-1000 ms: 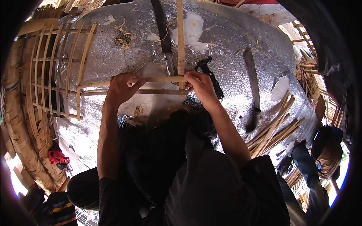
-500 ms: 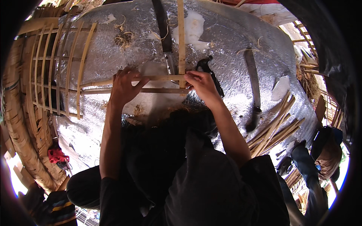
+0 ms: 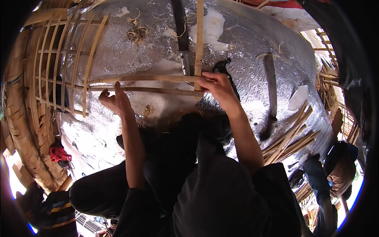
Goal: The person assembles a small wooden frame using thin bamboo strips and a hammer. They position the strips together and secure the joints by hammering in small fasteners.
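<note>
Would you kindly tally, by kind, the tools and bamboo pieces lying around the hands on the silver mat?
Long knives: 2
Bamboo frames: 1
Bundles of bamboo strips: 1
Upright bamboo slats: 1
Total: 5

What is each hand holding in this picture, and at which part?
The right hand pinches the bamboo strips where they cross the upright strip. The left hand is open, fingers touching the lower strip, gripping nothing.

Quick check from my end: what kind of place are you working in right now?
Likely a bamboo craft workshop, working on the floor: a silver foil mat covers the ground, a slatted bamboo frame lies on it, loose bamboo strips and a long knife alongside.
</note>
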`<state>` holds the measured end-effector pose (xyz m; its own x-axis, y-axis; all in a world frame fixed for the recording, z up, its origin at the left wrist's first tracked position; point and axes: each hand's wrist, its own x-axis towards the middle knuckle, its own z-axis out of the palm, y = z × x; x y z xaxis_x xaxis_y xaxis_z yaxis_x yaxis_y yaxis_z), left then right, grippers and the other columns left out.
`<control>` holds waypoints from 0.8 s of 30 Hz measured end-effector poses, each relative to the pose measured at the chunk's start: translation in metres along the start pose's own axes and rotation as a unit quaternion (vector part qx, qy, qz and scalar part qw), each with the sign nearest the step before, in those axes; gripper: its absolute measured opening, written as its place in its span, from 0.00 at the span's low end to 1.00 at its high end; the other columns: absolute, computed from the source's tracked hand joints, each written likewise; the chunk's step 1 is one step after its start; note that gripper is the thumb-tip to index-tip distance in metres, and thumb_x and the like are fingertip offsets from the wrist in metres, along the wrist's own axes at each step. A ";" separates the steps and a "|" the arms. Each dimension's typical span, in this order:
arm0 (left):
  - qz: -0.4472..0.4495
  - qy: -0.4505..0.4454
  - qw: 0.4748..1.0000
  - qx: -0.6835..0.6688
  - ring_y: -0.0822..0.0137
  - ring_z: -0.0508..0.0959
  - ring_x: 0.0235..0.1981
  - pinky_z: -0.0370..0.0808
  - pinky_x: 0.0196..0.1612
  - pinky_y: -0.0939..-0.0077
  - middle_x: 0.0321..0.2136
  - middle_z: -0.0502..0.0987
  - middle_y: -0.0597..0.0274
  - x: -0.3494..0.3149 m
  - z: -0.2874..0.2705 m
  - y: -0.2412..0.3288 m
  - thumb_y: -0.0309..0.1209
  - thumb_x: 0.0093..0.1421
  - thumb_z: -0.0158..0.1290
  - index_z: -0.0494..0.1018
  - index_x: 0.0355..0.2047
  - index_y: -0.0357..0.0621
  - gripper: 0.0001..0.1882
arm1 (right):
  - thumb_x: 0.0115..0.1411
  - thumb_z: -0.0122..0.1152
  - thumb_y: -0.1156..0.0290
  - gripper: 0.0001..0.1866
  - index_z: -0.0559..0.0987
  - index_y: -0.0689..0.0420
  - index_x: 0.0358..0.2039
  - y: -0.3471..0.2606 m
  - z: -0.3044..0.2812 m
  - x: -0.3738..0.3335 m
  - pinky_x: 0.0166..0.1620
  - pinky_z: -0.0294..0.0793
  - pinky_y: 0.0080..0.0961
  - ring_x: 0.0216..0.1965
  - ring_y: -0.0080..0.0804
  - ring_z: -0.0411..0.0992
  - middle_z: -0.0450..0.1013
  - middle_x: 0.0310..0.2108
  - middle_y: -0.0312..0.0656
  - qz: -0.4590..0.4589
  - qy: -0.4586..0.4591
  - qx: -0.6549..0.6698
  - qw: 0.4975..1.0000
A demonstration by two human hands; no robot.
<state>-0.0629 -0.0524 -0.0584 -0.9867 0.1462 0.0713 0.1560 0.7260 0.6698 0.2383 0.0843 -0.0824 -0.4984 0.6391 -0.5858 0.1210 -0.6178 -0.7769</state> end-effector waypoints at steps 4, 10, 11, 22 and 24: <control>-0.263 -0.079 0.933 -0.233 0.59 0.79 0.41 0.81 0.43 0.63 0.43 0.74 0.54 -0.001 -0.009 -0.005 0.31 0.62 0.62 0.66 0.54 0.35 0.24 | 0.65 0.70 0.68 0.23 0.79 0.72 0.54 0.001 0.000 0.000 0.38 0.81 0.23 0.36 0.26 0.79 0.81 0.37 0.43 0.008 -0.004 0.003 1.000; -0.238 -0.187 0.910 -0.284 0.64 0.82 0.39 0.81 0.37 0.74 0.42 0.81 0.56 -0.001 -0.010 -0.025 0.29 0.64 0.59 0.73 0.56 0.36 0.20 | 0.65 0.70 0.65 0.25 0.78 0.73 0.55 0.008 0.000 0.001 0.36 0.80 0.22 0.35 0.25 0.80 0.82 0.35 0.46 -0.036 0.019 -0.061 0.997; -0.222 -0.198 0.909 -0.291 0.64 0.82 0.39 0.80 0.38 0.74 0.42 0.80 0.56 -0.002 -0.010 -0.028 0.28 0.65 0.59 0.73 0.56 0.37 0.20 | 0.65 0.70 0.64 0.27 0.78 0.73 0.55 0.009 -0.001 0.002 0.36 0.79 0.22 0.34 0.25 0.81 0.83 0.34 0.48 -0.043 0.026 -0.085 0.995; -0.162 -0.191 0.904 -0.347 0.65 0.80 0.40 0.80 0.43 0.73 0.44 0.79 0.58 -0.011 -0.008 -0.051 0.22 0.66 0.55 0.72 0.58 0.41 0.20 | 0.66 0.69 0.62 0.21 0.82 0.67 0.51 -0.010 0.006 0.017 0.38 0.84 0.26 0.34 0.28 0.83 0.83 0.32 0.46 -0.092 0.096 -0.173 0.976; -0.171 -0.194 0.900 -0.352 0.65 0.80 0.40 0.80 0.43 0.73 0.43 0.79 0.59 -0.013 -0.010 -0.049 0.22 0.66 0.55 0.72 0.59 0.41 0.21 | 0.66 0.68 0.62 0.20 0.82 0.67 0.50 -0.017 0.008 0.019 0.37 0.85 0.25 0.34 0.26 0.83 0.83 0.31 0.46 -0.078 0.094 -0.146 0.982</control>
<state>-0.0584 -0.0964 -0.0851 -0.8597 0.3182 -0.3995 -0.3560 0.1874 0.9155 0.2199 0.1033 -0.0788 -0.3659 0.8057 -0.4657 0.3103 -0.3662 -0.8773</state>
